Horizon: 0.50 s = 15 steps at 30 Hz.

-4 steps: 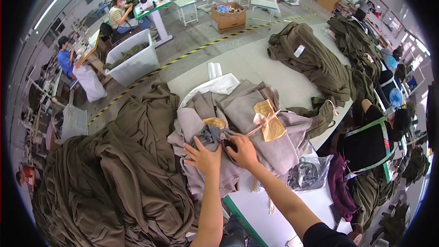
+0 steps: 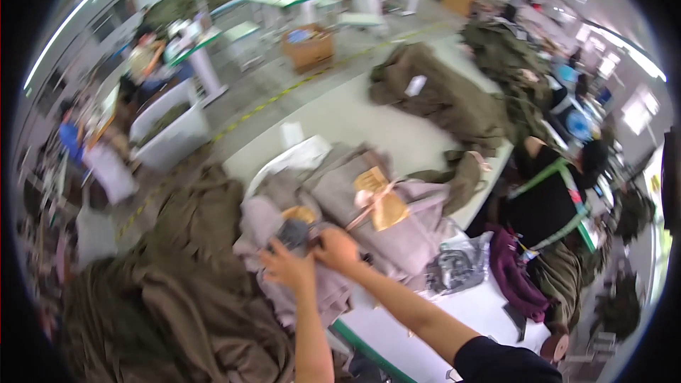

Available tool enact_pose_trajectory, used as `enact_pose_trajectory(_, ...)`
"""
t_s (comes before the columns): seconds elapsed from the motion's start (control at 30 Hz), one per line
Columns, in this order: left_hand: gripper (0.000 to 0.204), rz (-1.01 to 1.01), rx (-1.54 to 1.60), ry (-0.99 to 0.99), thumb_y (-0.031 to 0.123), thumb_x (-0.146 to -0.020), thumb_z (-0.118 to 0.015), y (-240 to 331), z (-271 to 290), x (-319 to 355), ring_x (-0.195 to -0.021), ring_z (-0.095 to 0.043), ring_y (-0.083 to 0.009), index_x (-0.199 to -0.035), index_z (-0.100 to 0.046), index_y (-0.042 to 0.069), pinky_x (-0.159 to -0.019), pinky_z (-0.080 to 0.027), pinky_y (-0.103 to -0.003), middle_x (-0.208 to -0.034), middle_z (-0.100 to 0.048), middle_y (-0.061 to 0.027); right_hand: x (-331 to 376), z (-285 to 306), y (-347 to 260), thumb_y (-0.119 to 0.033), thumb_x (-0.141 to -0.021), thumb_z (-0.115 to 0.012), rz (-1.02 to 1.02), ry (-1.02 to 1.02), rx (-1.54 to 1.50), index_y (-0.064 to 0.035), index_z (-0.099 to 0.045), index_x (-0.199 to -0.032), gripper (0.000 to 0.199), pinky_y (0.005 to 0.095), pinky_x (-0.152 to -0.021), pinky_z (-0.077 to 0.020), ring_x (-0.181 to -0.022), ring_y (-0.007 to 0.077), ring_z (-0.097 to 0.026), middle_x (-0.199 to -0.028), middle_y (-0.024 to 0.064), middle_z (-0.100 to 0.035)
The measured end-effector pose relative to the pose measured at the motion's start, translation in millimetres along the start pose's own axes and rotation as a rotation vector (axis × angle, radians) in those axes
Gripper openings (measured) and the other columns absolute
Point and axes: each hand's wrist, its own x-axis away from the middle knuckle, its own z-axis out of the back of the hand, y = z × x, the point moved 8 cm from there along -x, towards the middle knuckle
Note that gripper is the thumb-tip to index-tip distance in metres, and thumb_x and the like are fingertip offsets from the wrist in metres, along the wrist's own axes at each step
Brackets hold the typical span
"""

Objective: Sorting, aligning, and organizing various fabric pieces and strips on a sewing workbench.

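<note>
Two bundles of mauve-grey cut fabric lie side by side on the table in front of me. On the left bundle (image 2: 266,216) sit a tan paper tag (image 2: 301,213) and a dark grey cloth knot (image 2: 293,233). My left hand (image 2: 287,268) rests on this bundle just below the knot, fingers spread. Beside it, my right hand (image 2: 338,249) has its fingers curled in at the knot's right side; blur hides what they pinch. The right bundle (image 2: 333,184) bears a larger tan paper tag (image 2: 386,211) under a pale pink ribbon (image 2: 370,201).
Olive-brown cloth (image 2: 170,291) is heaped at left. White cloth (image 2: 294,159) lies behind the bundles, another olive pile (image 2: 436,96) farther back. At right are a clear plastic bag (image 2: 457,266) and maroon cloth (image 2: 514,276). A person (image 2: 550,191) is beyond; others sit at far left.
The whole view has swung, so the scene sits farther left and the picture is blurred. Both hands stay at the left bundle's dark knot.
</note>
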Motion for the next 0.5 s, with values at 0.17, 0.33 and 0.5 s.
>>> enact_pose_trajectory(0.17, 0.104, 0.008, -0.019, 0.13, 0.062, -0.071, -0.073, -8, -4, 21, -0.143, -0.028, -0.0367, -0.154, -0.027, 0.019, -0.108, -0.026, -0.06, -0.157, -0.024, -0.0205, -1, -33, 9, -0.035, -0.081, -0.066, -0.153, -0.046, -0.018, -0.0045, -0.054, -0.102, 0.039, 0.049, -0.072, -0.0538, -0.084, 0.0374, -0.068, -0.092, 0.0181, -0.068)
enact_pose_trajectory(0.33, 0.091, -0.056, -0.054, 0.204, 0.063, -0.08, -0.064, -7, -12, 30, -0.141, -0.03, -0.036, -0.152, -0.031, 0.02, -0.111, -0.022, -0.059, -0.156, -0.025, -0.0163, 4, -41, 21, -0.028, -0.086, -0.061, -0.237, -0.014, -0.122, -0.0065, -0.055, -0.108, 0.032, 0.0481, -0.074, -0.0536, -0.091, 0.0354, -0.067, -0.096, 0.0165, -0.069)
enact_pose_trajectory(0.5, 0.087, -0.045, -0.054, 0.184, 0.063, -0.082, -0.062, -10, -13, 26, -0.14, -0.03, -0.0354, -0.151, -0.032, 0.019, -0.112, -0.022, -0.058, -0.155, -0.025, -0.0157, -1, -44, 20, -0.031, -0.087, -0.059, -0.224, -0.068, -0.147, -0.0076, -0.056, -0.113, 0.035, 0.0463, -0.078, -0.0527, -0.096, 0.0335, -0.066, -0.1, 0.015, -0.068)
